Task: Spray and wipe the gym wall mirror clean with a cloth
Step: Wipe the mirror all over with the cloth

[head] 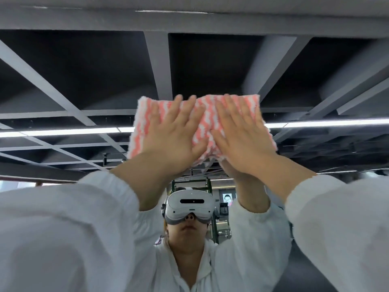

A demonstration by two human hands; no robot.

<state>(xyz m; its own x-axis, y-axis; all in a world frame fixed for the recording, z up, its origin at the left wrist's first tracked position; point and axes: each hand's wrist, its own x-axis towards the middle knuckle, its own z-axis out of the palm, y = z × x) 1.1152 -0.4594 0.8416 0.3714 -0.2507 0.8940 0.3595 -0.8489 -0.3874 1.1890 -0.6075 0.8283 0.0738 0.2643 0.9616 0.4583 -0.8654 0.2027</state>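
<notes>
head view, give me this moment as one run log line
step: wiping | left hand: flat on pink-and-white cloth | right hand: flat on cloth | cloth: pressed high on wall mirror | spray bottle: not in view

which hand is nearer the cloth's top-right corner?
Right. The right hand lies flat on the right half of the cloth, fingertips just below that corner. The left hand presses the left half, farther away.

wall mirror (63, 91), pink-white cloth (207, 114) pressed flat

both hands (208, 135) flat on cloth (207, 114), cloth against mirror (63, 81).
</notes>
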